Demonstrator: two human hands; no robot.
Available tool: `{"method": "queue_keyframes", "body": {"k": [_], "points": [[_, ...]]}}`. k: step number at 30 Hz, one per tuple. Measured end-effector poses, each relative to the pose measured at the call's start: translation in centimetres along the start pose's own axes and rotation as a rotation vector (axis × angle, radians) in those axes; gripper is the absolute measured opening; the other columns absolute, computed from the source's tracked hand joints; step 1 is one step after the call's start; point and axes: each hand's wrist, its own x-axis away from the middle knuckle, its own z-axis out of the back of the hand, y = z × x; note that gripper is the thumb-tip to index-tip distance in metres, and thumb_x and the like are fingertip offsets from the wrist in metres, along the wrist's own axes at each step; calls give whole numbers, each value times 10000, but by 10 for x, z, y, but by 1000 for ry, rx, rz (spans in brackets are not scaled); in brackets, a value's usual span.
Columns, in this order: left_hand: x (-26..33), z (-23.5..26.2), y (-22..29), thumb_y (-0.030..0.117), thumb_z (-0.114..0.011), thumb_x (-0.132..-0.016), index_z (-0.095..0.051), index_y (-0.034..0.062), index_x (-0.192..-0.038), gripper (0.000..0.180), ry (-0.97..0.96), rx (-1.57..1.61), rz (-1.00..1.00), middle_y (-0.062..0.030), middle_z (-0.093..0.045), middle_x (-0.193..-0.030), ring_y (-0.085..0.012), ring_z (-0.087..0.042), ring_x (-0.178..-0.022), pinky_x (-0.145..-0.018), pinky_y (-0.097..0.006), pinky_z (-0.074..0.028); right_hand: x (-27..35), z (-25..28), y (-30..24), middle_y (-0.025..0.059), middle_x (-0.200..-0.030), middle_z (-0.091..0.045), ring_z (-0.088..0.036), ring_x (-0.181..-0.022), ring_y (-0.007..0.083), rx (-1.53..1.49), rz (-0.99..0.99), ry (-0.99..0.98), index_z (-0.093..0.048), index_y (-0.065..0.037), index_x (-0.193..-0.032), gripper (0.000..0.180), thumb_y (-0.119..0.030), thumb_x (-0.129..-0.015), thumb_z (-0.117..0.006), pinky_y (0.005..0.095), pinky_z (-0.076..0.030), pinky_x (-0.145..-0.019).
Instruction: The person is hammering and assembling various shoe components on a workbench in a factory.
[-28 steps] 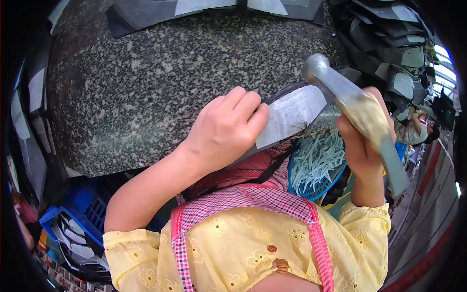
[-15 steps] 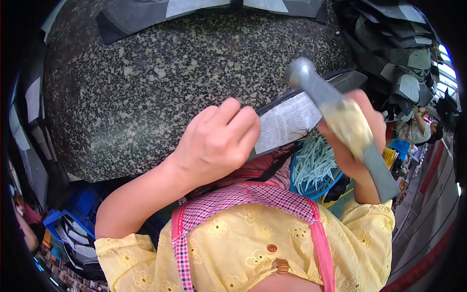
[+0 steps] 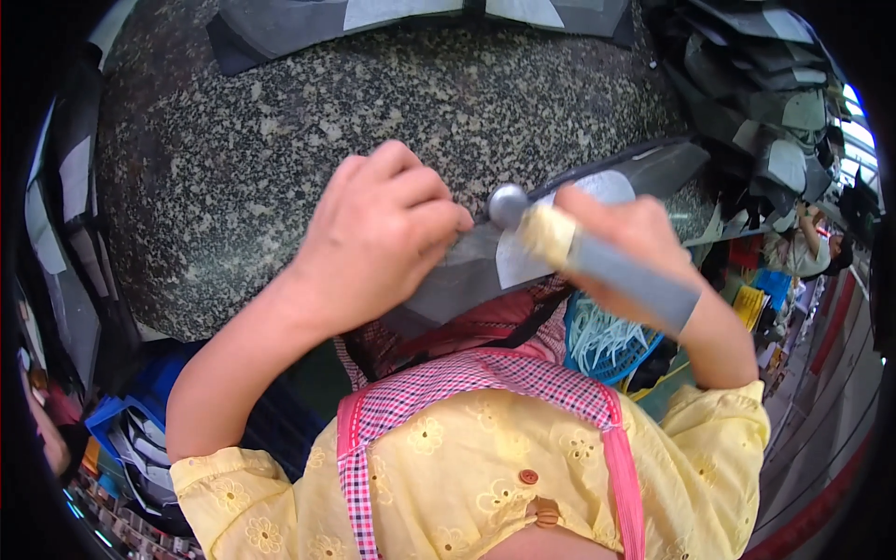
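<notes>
A dark grey flat piece (image 3: 448, 285) of shoe-upper-like sheet material with a whitish patch (image 3: 519, 259) lies along the near edge of the speckled stone slab (image 3: 271, 159). My left hand (image 3: 378, 238) has its fingers curled, with thumb and fingertips pinching the folded upper edge of that piece. In my right hand (image 3: 644, 245) is a hammer (image 3: 635, 280) with a rounded metal head, a yellowish wrapped middle and a flat grey end. The round head is at the piece's upper edge, just right of my left fingertips; whether it touches is unclear.
More dark pieces with white patches (image 3: 401, 14) lie on the slab's far edge. Piled pieces (image 3: 784, 112) stand at right, others at left. A blue basket (image 3: 623, 366) of pale strips sits below the slab. Blue crates (image 3: 140, 420) stand lower left. Another person (image 3: 807, 247) is far right.
The hammer has come down and left, its head now beside my left fingertips. My left hand has moved slightly left and up, and the piece has shifted, showing more grey at its left end.
</notes>
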Motion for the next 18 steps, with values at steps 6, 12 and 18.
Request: {"method": "queue_keyframes", "body": {"k": [6, 12, 18], "points": [[8, 5, 13, 105, -688, -655, -670, 107, -875, 221, 66, -352, -145, 1, -604, -888, -211, -558, -896, -762, -359, -409, -5, -2, -4, 115, -648, -619, -645, -562, 291, -186, -41, 264, -486, -79, -882, 175, -156, -806, -623, 403, -494, -489], [11, 16, -12, 102, -728, -649, -689, 140, -853, 212, 28, -104, -52, 6, -600, -859, -239, -558, -879, -741, -373, -429, -17, 11, -5, 135, -629, -626, -659, -581, 312, -31, 20, -23, -498, -57, -902, 234, -185, -785, -656, 399, -496, -489], [21, 13, -4, 103, -734, -624, -685, 146, -874, 258, 72, -207, -104, -3, -596, -854, -242, -561, -868, -721, -363, -434, -19, -1, -27, 132, -671, -590, -640, -631, 331, 3, -18, -143, -531, -99, -883, 240, -108, -734, -720, 380, -482, -526]]}}
